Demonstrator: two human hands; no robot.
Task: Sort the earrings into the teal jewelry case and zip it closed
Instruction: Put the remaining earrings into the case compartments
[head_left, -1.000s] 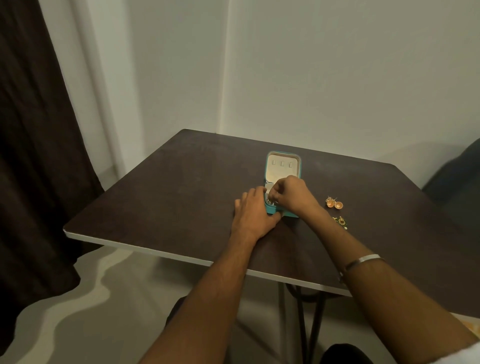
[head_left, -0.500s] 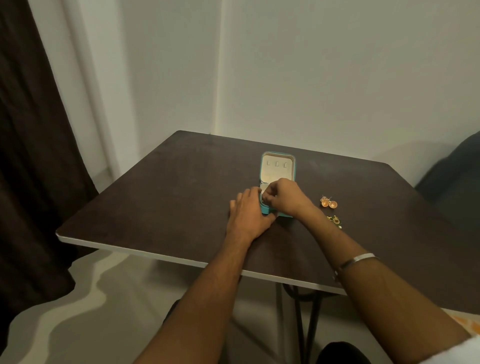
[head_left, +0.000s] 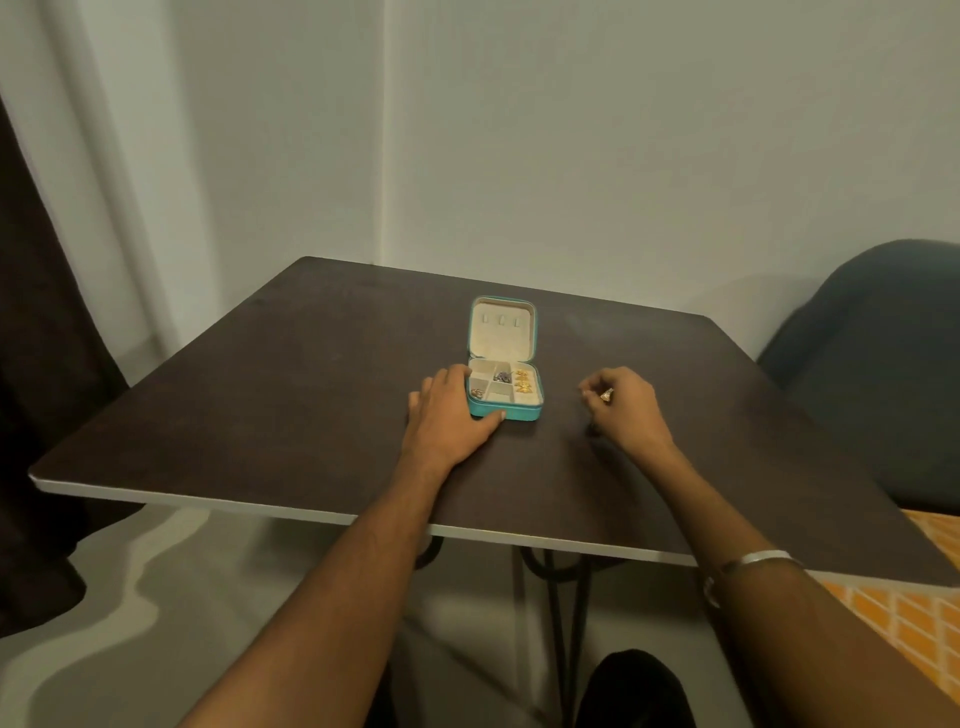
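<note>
Your right hand (head_left: 626, 408) has left the case (head_left: 505, 400), fingers pinching a tiny, light earring (head_left: 606, 395); left hand (head_left: 448, 413) rests flat, steadying it.

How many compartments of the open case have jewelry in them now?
3. In the teal case, gold earrings fill the right compartment, a dark piece the middle back one, a small piece the front left; the left hand may hide more.
</note>
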